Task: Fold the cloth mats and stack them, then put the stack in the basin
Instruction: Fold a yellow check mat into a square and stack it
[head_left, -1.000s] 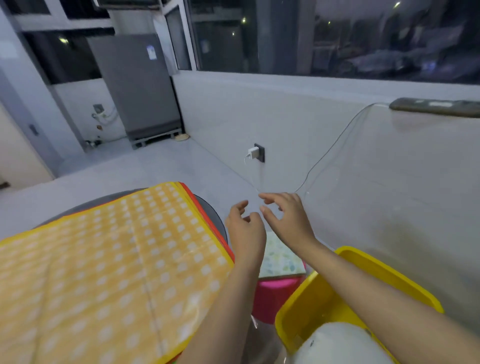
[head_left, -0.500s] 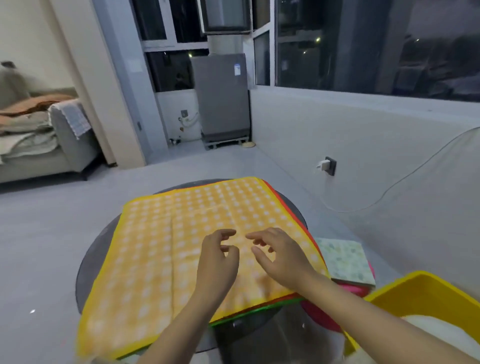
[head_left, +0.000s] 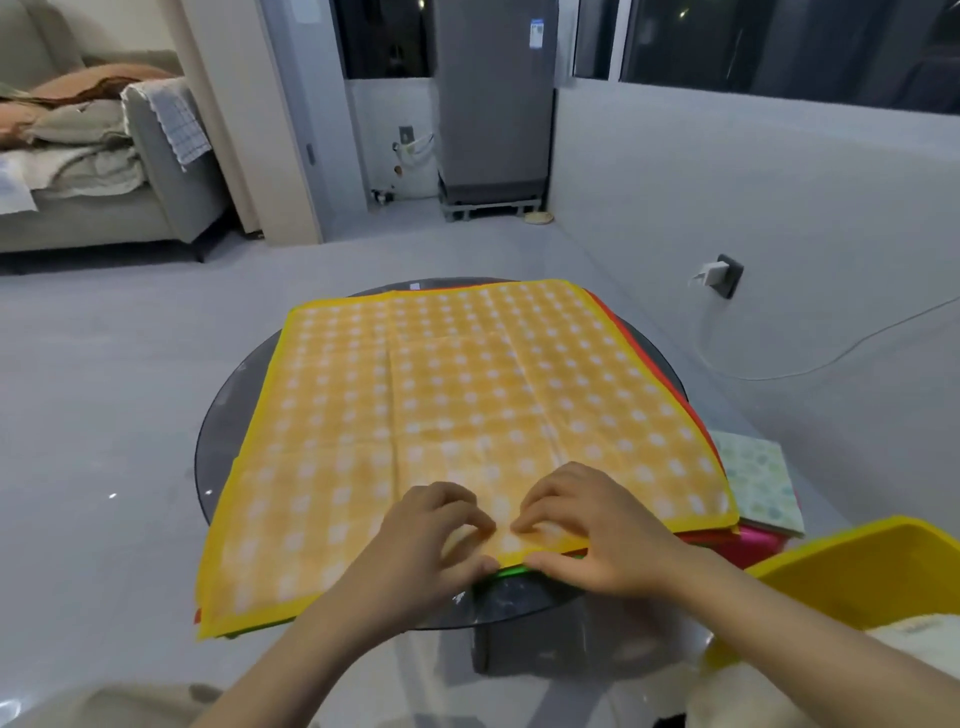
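From the head view we look down on a round dark glass bench (head_left: 223, 415) with a yellow checked mat (head_left: 452, 415) spread flat on top of it, white dots in rows across the cloth and fold creases running through its middle. It lies on a pile of other mats: a red mat (head_left: 652, 358) shows as a strip along its right edge, and a green mat (head_left: 511, 572) peeks out under the near edge, between our two hands.

Our left hand (head_left: 423, 545) is at the near edge of the yellow mat, fingers curled on top and the thumb under the hem, pinching the cloth. Our right hand (head_left: 597, 535) sits just beside it, gripping the same edge in the same way, fingertips pressed down on the cloth and the thumb along the hem. The two hands almost touch at the knuckles.

To the right, near our right forearm, stands the yellow basin (head_left: 857, 577); something white lies inside it, though we cannot tell what. Between the basin and the bench, a pale patterned folded cloth (head_left: 758, 483) rests on a pink stool (head_left: 753, 543).

Farther off we see a grey sofa (head_left: 130, 208) heaped with bedding at the left, a grey fridge (head_left: 493, 104) by the window, and a white charger (head_left: 711, 271) plugged into a wall socket with its cable trailing right.
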